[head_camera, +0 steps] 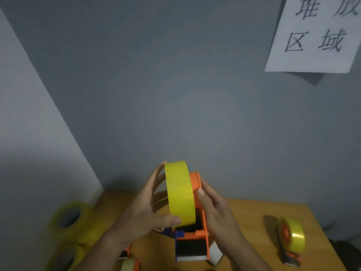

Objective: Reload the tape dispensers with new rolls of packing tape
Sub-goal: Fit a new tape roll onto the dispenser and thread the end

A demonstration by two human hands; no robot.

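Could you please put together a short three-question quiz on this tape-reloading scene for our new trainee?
1. True or false: the yellow tape roll sits against the orange dispenser that is held up above the wooden table.
2. Which hand has its thumb on the lower edge of that roll? A) left hand B) right hand
3. Fill in: at the right of the table lies a second dispenser that already carries a ______.

Key
1. True.
2. A; the right hand steadies the dispenser's orange side instead.
3. Roll of tape.
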